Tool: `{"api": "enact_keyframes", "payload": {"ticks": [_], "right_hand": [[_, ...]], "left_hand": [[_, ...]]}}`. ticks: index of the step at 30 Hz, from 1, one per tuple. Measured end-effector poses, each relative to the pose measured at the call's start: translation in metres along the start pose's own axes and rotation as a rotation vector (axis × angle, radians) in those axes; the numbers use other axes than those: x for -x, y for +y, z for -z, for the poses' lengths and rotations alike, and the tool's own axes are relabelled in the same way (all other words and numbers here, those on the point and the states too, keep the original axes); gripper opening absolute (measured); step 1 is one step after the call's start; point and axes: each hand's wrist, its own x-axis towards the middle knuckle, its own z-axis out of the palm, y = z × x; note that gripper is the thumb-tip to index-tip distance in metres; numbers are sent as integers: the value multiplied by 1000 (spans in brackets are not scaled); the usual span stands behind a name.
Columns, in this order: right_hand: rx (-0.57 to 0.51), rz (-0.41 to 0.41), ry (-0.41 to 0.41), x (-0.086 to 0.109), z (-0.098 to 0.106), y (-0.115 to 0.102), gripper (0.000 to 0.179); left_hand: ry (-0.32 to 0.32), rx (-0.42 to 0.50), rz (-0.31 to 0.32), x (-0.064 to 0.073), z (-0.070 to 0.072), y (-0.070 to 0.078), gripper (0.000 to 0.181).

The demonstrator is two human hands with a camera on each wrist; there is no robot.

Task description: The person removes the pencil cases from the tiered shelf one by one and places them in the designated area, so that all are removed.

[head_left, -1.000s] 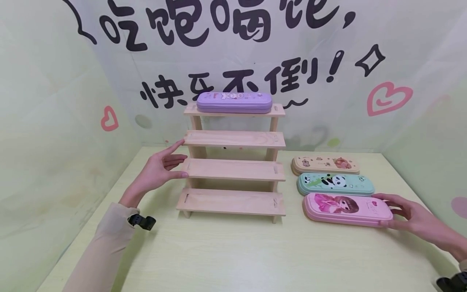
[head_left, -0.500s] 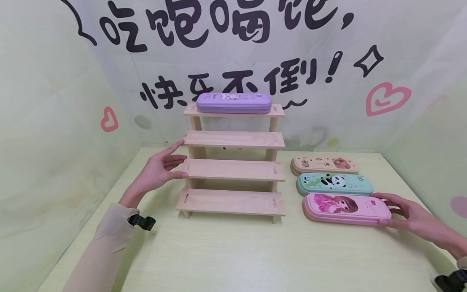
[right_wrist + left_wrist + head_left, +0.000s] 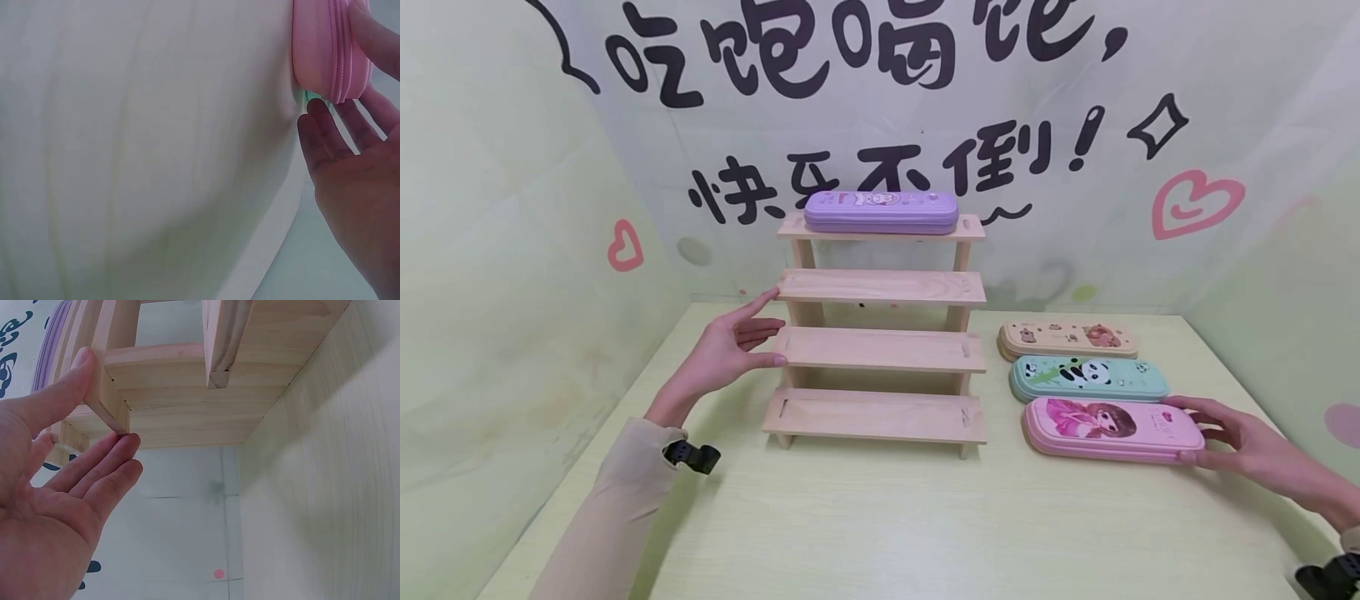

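A light wooden stepped display shelf point(image 3: 880, 348) stands mid-table. My left hand point(image 3: 724, 350) is at its left side, thumb and fingertips touching the ends of the middle steps; in the left wrist view the thumb lies on a step's edge, with the other fingers extended beside it. At the right, a pink zipped pencil case point(image 3: 1112, 429) with a doll picture lies flat. My right hand point(image 3: 1243, 442) holds its right end, thumb on the near side and index finger on the far side. The right wrist view shows the case's zip point(image 3: 340, 50) beside the thumb.
On the top step sits a purple pencil case point(image 3: 880, 212). Behind the pink case lie a green panda pencil case point(image 3: 1088, 378) and a beige one point(image 3: 1067, 340). A printed cloth backdrop point(image 3: 1075, 250) closes off the table's point(image 3: 880, 525) back and sides.
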Motion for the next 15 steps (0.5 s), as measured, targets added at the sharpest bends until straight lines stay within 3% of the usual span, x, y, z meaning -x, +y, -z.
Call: {"api": "enact_keyframes", "payload": {"ticks": [15], "right_hand": [[22, -11, -7, 2, 0, 0, 73]], "left_hand": [[2, 8, 0, 0, 0, -1, 102]]}}
